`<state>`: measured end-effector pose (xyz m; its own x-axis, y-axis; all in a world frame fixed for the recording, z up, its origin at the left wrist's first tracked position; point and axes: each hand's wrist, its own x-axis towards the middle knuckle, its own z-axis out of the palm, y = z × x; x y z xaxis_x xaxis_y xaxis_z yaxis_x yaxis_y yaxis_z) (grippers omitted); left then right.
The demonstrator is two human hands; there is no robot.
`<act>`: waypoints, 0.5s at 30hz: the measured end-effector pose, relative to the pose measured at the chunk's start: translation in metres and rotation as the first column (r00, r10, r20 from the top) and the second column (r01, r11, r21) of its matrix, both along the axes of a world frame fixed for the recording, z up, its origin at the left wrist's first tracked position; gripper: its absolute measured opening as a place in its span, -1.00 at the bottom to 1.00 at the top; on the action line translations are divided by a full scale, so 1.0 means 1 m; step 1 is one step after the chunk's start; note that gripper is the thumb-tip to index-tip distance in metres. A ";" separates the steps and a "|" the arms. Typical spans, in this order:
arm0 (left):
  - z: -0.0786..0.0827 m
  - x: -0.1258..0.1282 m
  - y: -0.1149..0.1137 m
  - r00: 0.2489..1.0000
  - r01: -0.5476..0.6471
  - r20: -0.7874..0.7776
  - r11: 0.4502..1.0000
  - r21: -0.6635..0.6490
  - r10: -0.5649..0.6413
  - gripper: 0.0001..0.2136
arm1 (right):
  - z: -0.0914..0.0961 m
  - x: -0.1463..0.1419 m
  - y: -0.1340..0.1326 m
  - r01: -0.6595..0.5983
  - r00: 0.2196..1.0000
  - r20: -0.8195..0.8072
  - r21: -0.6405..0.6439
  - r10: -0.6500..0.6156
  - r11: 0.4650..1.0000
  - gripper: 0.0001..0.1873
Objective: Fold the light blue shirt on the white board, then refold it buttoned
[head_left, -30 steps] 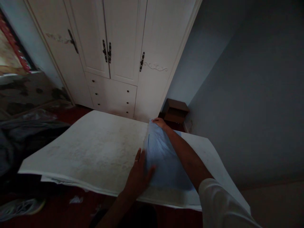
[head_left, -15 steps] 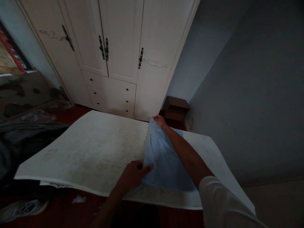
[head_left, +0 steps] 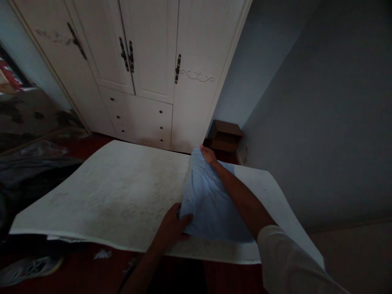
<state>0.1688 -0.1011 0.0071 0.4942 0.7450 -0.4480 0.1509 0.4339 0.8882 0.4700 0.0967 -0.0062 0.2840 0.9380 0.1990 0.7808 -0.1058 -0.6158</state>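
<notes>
A folded light blue cloth (head_left: 208, 200) lies on a large white sheet-like surface (head_left: 116, 192) spread in front of me. My left hand (head_left: 173, 226) is closed on the cloth's near left corner, thumb on top. My right hand (head_left: 207, 154) reaches over the cloth and its fingers curl on the far edge; the forearm lies along the cloth, with a white sleeve at the elbow.
A white wardrobe (head_left: 147, 65) with dark handles and small drawers stands behind the surface. A small brown cabinet (head_left: 226, 135) sits in the corner by the grey wall. Dark plastic-covered bundles (head_left: 33, 163) lie at left, a shoe (head_left: 27, 269) on the red floor.
My left hand went from lying flat on the cloth's left edge to gripping its near corner. The right hand stays at the far edge. The view shifted slightly.
</notes>
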 end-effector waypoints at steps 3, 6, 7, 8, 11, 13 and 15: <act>0.000 0.001 0.000 0.999 -0.006 -0.050 1.000 0.031 0.008 -0.56 | 0.010 0.014 -0.008 0.000 1.000 0.020 0.001 0.000 1.000 -0.42; 0.005 0.002 -0.002 0.995 -0.005 -0.103 0.996 0.087 0.014 -0.57 | 0.020 0.036 -0.023 0.012 0.999 0.033 0.000 -0.012 1.000 -0.43; 0.007 0.002 -0.003 0.993 -0.007 -0.114 0.994 0.109 0.020 -0.56 | 0.023 0.044 -0.029 0.012 0.999 0.032 -0.008 -0.012 1.000 -0.43; 0.009 0.002 -0.003 0.993 -0.010 -0.119 0.992 0.129 0.026 -0.55 | 0.024 0.051 -0.036 0.009 1.000 0.029 -0.023 -0.009 1.000 -0.42; 0.012 0.000 -0.001 0.996 -0.025 -0.085 0.986 0.164 0.040 -0.56 | 0.026 0.072 -0.058 -0.035 0.999 0.003 -0.101 0.036 0.994 -0.49; 0.012 -0.002 0.002 0.997 -0.058 -0.039 0.991 0.121 0.063 -0.64 | 0.024 0.081 -0.073 -0.080 0.997 -0.024 -0.142 0.077 0.987 -0.60; 0.010 -0.004 0.004 0.996 -0.093 -0.012 0.995 0.036 0.093 -0.71 | 0.022 0.086 -0.084 -0.106 0.994 -0.048 -0.163 0.099 0.981 -0.67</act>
<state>0.1644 -0.0966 0.0174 0.4160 0.8031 -0.4266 0.1237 0.4148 0.9015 0.5562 0.0129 0.0156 0.1892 0.9815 0.0298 0.7684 -0.1291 -0.6268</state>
